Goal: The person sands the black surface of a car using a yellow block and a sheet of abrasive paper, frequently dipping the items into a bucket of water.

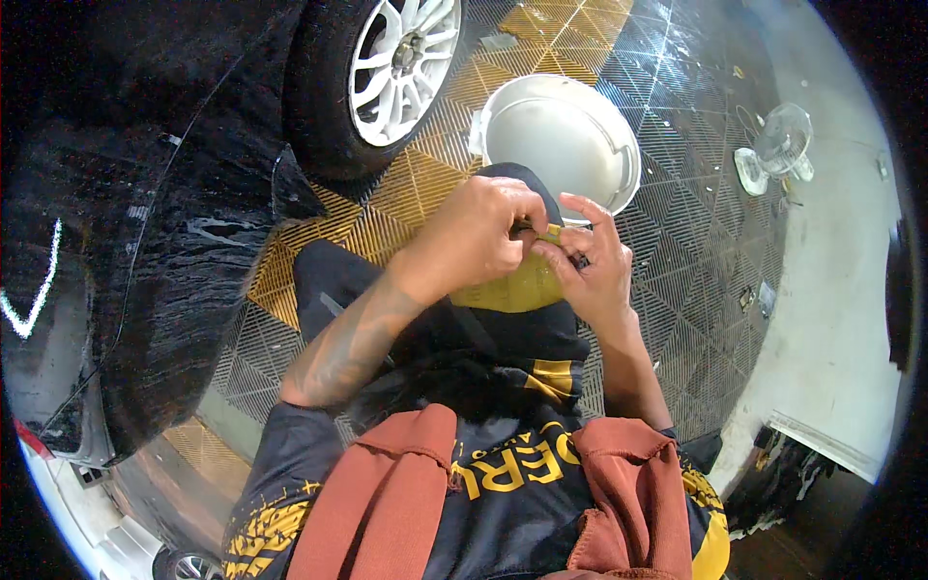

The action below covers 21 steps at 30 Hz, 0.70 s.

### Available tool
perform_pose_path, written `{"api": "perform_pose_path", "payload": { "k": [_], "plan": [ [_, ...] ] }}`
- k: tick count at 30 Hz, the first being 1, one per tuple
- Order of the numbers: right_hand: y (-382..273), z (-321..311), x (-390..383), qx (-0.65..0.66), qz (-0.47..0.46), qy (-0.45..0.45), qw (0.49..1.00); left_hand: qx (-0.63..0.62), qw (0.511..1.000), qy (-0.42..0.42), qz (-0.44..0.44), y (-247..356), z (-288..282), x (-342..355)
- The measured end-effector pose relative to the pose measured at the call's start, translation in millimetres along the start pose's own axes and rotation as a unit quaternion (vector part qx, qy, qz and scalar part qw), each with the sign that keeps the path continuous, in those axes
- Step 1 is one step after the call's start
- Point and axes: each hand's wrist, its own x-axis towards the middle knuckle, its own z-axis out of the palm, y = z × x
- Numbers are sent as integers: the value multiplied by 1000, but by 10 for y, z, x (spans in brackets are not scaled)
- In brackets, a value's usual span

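Note:
In the middle of the head view, my left hand has its fingers curled at the small upper end of a yellow object, which looks translucent; I cannot tell exactly what it is. My right hand pinches the same end from the other side with thumb and fingers, its index finger raised. The wide lower part of the yellow object lies over my dark-trousered legs, partly hidden behind my hands. Both forearms come in from the lower edge, beside two rust-orange cloths hanging over my shoulders.
A dark, wet car body fills the left, with a white-spoked wheel above. A white round tub sits on yellow and grey floor tiles beyond my hands. A small fan stands by the pale wall at right.

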Motion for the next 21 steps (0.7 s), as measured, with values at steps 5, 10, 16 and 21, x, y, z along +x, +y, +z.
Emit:
{"api": "perform_pose_path", "payload": {
  "k": [5,10,16,21],
  "plan": [
    [12,-13,4,-17,-51,-11,998,-91,992,-42,-81,-21,-85,10],
    [56,85,-23,95,20,3,995,-68,989,-21,-127,-35,-121,-35],
    [49,105,-31,121,24,-10,992,-105,973,37,-203,-86,-77,-97],
    [1,-5,11,71,92,-94,989,-102,976,42,-188,-93,14,-118]
  ]
}}
